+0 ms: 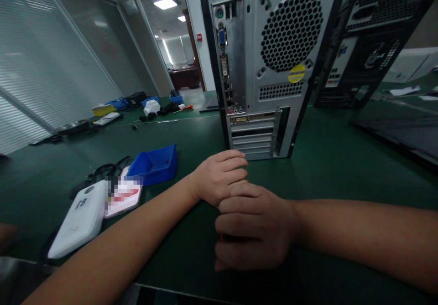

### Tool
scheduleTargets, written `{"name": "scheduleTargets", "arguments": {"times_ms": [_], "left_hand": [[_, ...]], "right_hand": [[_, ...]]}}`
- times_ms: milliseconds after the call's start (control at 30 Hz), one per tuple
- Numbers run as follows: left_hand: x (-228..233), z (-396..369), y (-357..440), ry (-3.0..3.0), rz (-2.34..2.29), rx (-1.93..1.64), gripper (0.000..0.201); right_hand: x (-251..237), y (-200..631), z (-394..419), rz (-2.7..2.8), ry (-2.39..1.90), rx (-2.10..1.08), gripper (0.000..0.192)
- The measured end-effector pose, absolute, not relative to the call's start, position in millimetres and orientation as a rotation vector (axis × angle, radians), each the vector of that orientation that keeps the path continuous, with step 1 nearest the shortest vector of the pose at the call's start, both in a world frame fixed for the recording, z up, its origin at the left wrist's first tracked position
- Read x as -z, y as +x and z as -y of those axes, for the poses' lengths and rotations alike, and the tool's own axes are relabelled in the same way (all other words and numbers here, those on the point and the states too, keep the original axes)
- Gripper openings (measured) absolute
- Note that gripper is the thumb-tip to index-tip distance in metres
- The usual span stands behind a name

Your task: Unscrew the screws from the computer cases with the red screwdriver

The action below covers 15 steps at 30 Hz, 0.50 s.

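Right hand [255,225], left hand [221,176], both curled, grip impossible to tell: steadiness works best near that computer tower [251,86]!

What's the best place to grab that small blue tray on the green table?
I'd probably pinch the blue tray across its right wall, over the rim, coming from above and the right. It stands upright and open-topped, leaving that rim exposed, while black cables lie close on its left.
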<state>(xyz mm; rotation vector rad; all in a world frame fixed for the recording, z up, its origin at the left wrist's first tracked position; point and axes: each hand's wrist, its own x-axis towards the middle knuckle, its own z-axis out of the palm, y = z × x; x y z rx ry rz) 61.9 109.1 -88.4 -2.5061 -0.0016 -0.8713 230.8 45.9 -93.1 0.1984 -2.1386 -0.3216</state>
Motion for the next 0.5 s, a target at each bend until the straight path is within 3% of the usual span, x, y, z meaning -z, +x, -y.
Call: {"name": "scheduleTargets", "arguments": {"times_ms": [200, 500], "left_hand": [[87.8, -110.4, 59.0, -2.56, 0.02, 0.813, 0.023], [86.4, -110.6, 58.0, -2.56, 0.026, 0.802, 0.027]], "right_hand": [[95.5, 232.5, -50.0, 2.251, 0.287, 0.335, 0.043], [95.4, 234.1, -49.0, 2.306, 0.253, 0.364, 0.028]]}}
